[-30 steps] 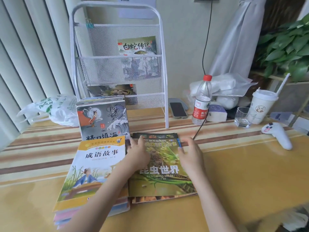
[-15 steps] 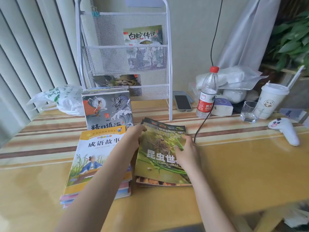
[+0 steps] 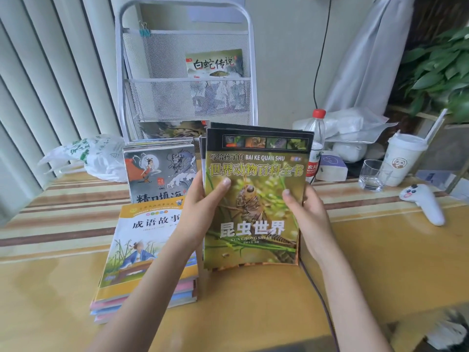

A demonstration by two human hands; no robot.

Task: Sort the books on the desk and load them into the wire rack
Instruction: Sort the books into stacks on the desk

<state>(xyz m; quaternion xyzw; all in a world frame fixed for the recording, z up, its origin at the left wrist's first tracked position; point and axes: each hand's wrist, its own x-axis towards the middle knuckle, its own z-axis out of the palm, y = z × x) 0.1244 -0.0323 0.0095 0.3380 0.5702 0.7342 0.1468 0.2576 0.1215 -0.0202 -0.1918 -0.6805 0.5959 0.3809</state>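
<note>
**Head cam: insect books up off the desk, both hands on them**

Head view had the yellow desk [image 3: 380,262] with its glossy top and striped cloth at the back. Biggest thing on it was the white wire rack [image 3: 186,72], mesh pockets, one book [image 3: 214,63] standing in the upper one. Right in front of the rack's lower pocket, a thin bundle of glossy insect books [image 3: 255,199] was held upright, blocking part of it. Left hand [image 3: 200,212] gripped the left edge, thumb over the cover; right hand [image 3: 308,212] gripped the right edge the same way. Beside that lay a flat stack with an orange-topped cover [image 3: 144,250], and a grey stack [image 3: 160,174] behind it. Off right: paper cup with straw [image 3: 403,158], plastic water bottle [image 3: 314,138], clear glass [image 3: 371,175], white controller [image 3: 423,201]. Crinkly plastic bag [image 3: 94,156] far left.
</note>
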